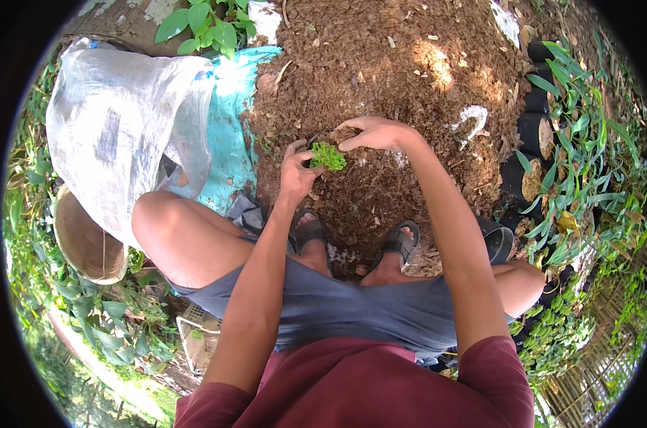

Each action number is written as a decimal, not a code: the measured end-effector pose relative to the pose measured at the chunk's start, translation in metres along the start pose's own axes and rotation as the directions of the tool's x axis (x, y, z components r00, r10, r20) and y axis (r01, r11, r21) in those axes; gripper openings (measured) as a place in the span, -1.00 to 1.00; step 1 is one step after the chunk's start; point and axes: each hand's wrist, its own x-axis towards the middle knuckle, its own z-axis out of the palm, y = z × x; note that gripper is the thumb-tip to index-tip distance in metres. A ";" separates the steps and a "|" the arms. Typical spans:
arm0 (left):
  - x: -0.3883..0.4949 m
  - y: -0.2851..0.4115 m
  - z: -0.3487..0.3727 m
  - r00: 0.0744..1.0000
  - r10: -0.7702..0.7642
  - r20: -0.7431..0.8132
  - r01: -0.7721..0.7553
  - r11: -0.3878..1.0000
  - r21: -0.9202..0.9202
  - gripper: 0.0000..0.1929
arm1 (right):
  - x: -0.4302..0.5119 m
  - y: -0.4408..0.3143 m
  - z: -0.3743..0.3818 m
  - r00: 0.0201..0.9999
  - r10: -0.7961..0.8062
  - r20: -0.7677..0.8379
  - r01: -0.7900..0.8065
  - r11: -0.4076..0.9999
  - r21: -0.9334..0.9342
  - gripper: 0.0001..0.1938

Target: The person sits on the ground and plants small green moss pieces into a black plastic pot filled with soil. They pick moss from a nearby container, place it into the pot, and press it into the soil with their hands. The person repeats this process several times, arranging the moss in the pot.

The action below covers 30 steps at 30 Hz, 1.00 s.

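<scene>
My left hand grips a small bright green leafy plant, fingers and thumb around its base. A dark edge beside the leaves could be a small pot, but the fingers hide most of it. Just to the right, my right hand curves toward the plant with thumb and fingers apart. Brown shows between those fingers; whether it is held soil or the ground behind is unclear. Both hands are over a broad bed of loose brown soil strewn with pale chips.
On the left, a clear plastic sheet lies beside a turquoise sheet. A round brown container tilts below it. Black plant bags with leafy plants line the right. A black bucket stands near my right knee.
</scene>
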 end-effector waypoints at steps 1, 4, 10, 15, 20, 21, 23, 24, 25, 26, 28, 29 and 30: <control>-0.002 0.001 0.000 1.000 0.018 -0.006 -0.018 1.000 -0.005 -0.59 | 0.002 -0.004 0.001 1.000 -0.017 0.013 0.017 0.999 -0.035 -0.11; -0.005 0.002 -0.003 0.999 0.039 -0.004 -0.039 0.999 0.020 -0.58 | 0.008 -0.012 0.004 1.000 -0.007 0.017 0.009 0.990 -0.143 -0.14; -0.008 -0.003 0.000 0.999 -0.046 -0.017 0.044 0.993 -0.113 -0.57 | 0.012 -0.013 0.005 0.999 -0.007 -0.042 -0.004 0.965 -0.264 -0.21; -0.006 -0.013 0.004 0.998 -0.059 -0.003 0.058 0.983 -0.172 -0.55 | 0.009 -0.014 0.013 0.988 -0.118 -0.095 0.069 0.911 -0.406 -0.25; -0.004 -0.014 0.007 0.998 -0.061 0.000 0.060 0.988 -0.144 -0.55 | -0.007 -0.006 0.032 0.966 -0.211 -0.149 0.165 0.948 -0.272 -0.38; -0.005 -0.013 0.007 0.998 -0.063 -0.006 0.061 0.987 -0.148 -0.55 | -0.008 -0.003 0.036 0.942 -0.282 -0.183 0.235 0.942 -0.241 -0.41; -0.005 -0.011 0.005 0.996 -0.085 -0.003 0.084 0.987 -0.135 -0.54 | -0.008 0.005 0.046 0.873 -0.394 -0.286 0.290 0.893 -0.344 -0.42; -0.006 -0.009 0.005 0.997 -0.079 0.003 0.079 0.986 -0.148 -0.55 | -0.008 0.010 0.049 0.855 -0.400 -0.329 0.261 0.881 -0.394 -0.43; -0.006 -0.007 0.004 0.996 -0.084 0.006 0.084 0.984 -0.156 -0.56 | -0.008 0.016 0.052 0.795 -0.455 -0.401 0.302 0.870 -0.389 -0.44; -0.006 -0.006 0.004 0.995 -0.098 0.015 0.100 0.982 -0.159 -0.56 | -0.009 0.021 0.056 0.761 -0.449 -0.467 0.284 0.879 -0.383 -0.46; -0.006 -0.002 0.003 0.989 -0.141 0.032 0.145 0.959 -0.245 -0.61 | -0.011 0.030 0.063 0.692 -0.433 -0.577 0.240 0.893 -0.382 -0.49; -0.006 -0.001 0.002 0.985 -0.169 0.047 0.175 0.942 -0.288 -0.63 | -0.012 0.033 0.068 0.659 -0.423 -0.622 0.212 0.898 -0.386 -0.50; -0.007 0.000 0.001 0.989 -0.142 0.039 0.147 0.964 -0.220 -0.63 | -0.012 0.036 0.073 0.622 -0.407 -0.669 0.177 0.905 -0.386 -0.50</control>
